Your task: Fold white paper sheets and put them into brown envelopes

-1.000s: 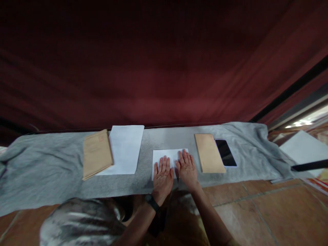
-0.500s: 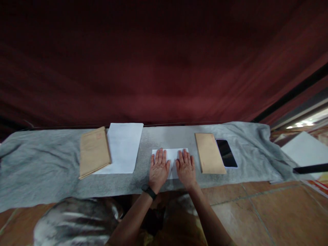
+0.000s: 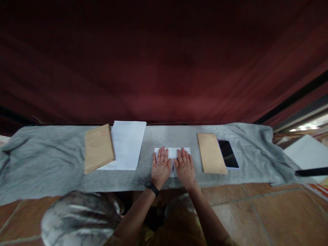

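Note:
A small white sheet of paper, apparently folded, lies flat on the grey cloth in front of me. My left hand rests palm down on its left part, fingers stretched out, a dark watch on the wrist. On the right part lies my right hand, also flat with fingers extended. The two thumbs are close together over the middle, and both hands cover much of the sheet. To the right is a stack of brown envelopes. Left of my hands lies a stack of larger white paper.
More brown envelopes overlap the white stack's left edge. A phone with a purple edge lies beside the right-hand envelopes. Grey cloth covers the long narrow surface, with a dark red curtain behind it. Tiled floor shows below.
My right hand has shifted slightly inward, bringing its thumb nearer the left one. The whole view has moved a little; the envelopes, paper stack and phone stay in place.

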### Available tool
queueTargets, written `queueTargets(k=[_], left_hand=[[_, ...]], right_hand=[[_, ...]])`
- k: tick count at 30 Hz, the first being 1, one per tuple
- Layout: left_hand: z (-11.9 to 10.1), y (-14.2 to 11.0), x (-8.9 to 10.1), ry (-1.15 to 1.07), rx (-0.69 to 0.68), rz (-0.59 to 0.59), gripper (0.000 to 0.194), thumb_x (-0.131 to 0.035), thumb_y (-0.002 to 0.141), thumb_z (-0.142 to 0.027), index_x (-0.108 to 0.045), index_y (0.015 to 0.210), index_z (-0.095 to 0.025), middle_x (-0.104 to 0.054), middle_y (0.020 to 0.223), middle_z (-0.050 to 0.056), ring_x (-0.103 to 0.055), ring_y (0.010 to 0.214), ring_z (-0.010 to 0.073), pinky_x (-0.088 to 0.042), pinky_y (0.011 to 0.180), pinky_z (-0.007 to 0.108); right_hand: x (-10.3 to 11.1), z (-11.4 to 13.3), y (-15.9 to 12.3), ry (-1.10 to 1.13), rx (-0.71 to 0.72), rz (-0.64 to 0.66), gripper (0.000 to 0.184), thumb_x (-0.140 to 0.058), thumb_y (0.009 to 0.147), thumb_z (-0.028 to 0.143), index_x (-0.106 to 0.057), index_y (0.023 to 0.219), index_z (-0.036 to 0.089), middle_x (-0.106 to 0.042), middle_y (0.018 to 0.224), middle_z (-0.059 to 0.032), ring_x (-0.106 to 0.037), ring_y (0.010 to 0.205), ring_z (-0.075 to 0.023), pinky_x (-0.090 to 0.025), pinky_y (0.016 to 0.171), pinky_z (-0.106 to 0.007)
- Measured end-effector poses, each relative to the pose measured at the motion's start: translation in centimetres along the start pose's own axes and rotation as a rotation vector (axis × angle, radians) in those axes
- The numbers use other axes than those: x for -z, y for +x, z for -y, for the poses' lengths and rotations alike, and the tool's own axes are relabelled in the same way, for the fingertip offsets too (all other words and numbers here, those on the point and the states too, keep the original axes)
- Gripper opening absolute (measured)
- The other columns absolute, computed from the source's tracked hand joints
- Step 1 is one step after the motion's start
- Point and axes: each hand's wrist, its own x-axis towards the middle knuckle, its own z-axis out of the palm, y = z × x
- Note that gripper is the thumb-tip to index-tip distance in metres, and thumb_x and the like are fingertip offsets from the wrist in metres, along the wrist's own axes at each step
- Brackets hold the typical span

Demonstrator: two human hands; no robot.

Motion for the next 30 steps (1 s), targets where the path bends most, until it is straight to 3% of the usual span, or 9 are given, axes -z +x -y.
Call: queueTargets(k=[6, 12, 17, 22, 24, 30], left_hand=[[-0.1, 0.0, 0.0, -0.026, 0.014, -0.003, 0.057, -0.038, 0.1, -0.033, -0.039, 0.152, -0.012, -0.032, 0.161, 0.014, -0.024, 0.152, 0.0286, -0.021, 0.123, 0.054], [0.4, -1.1, 1.0, -0.04, -0.024, -0.019, 0.059, -0.04, 0.1, -0.042, -0.039, 0.153, -0.014, -0.036, 0.159, 0.014, -0.029, 0.151, 0.0291, -0.024, 0.123, 0.053], [1.6, -3.7, 2.7, -0.054, -0.138, 0.016, 0.054, -0.043, 0.101, -0.043, -0.045, 0.15, -0.022, -0.037, 0.16, 0.008, -0.029, 0.151, 0.0267, -0.024, 0.124, 0.05], [2.3, -5.8, 3.9, -0.108, -0.357, 0.067, 0.049, -0.043, 0.102, -0.043, -0.042, 0.15, -0.033, -0.037, 0.161, -0.002, -0.03, 0.15, 0.0197, -0.023, 0.125, 0.045], [2.2, -6.1, 4.2, -0.111, -0.367, 0.075, 0.049, -0.042, 0.102, -0.043, -0.042, 0.15, -0.034, -0.037, 0.161, -0.003, -0.032, 0.149, 0.0191, -0.024, 0.125, 0.045], [2.0, -6.0, 4.3, -0.109, -0.358, 0.093, 0.049, -0.042, 0.102, -0.043, -0.043, 0.15, -0.031, -0.037, 0.161, 0.0, -0.031, 0.15, 0.0201, -0.023, 0.124, 0.046]], right_hand=[[-0.2, -2.0, -1.7, -0.015, -0.085, -0.051, 0.062, -0.032, 0.106, 0.044, -0.03, 0.157, 0.009, -0.035, 0.159, -0.0197, -0.034, 0.146, -0.0302, -0.029, 0.117, -0.05], [0.0, -2.1, -2.0, -0.022, -0.083, -0.075, 0.061, -0.031, 0.106, 0.043, -0.029, 0.157, 0.009, -0.036, 0.158, -0.0207, -0.036, 0.146, -0.0307, -0.029, 0.117, -0.051], [0.2, -2.0, -2.1, -0.03, -0.064, -0.096, 0.059, -0.033, 0.106, 0.041, -0.034, 0.155, 0.007, -0.037, 0.157, -0.0219, -0.036, 0.145, -0.0312, -0.028, 0.117, -0.052], [0.3, -2.1, -2.1, -0.036, -0.054, -0.086, 0.059, -0.033, 0.106, 0.04, -0.033, 0.155, 0.007, -0.036, 0.157, -0.0235, -0.035, 0.146, -0.0323, -0.03, 0.116, -0.054], [0.5, -2.2, -2.0, -0.034, -0.058, -0.082, 0.06, -0.033, 0.106, 0.041, -0.033, 0.155, 0.006, -0.037, 0.157, -0.0243, -0.036, 0.145, -0.0333, -0.03, 0.115, -0.055], [1.4, 0.4, -3.2, -0.012, -0.02, -0.067, 0.054, -0.027, 0.106, 0.032, -0.036, 0.154, 0.007, -0.038, 0.156, -0.0227, -0.035, 0.146, -0.0325, -0.026, 0.117, -0.059]])
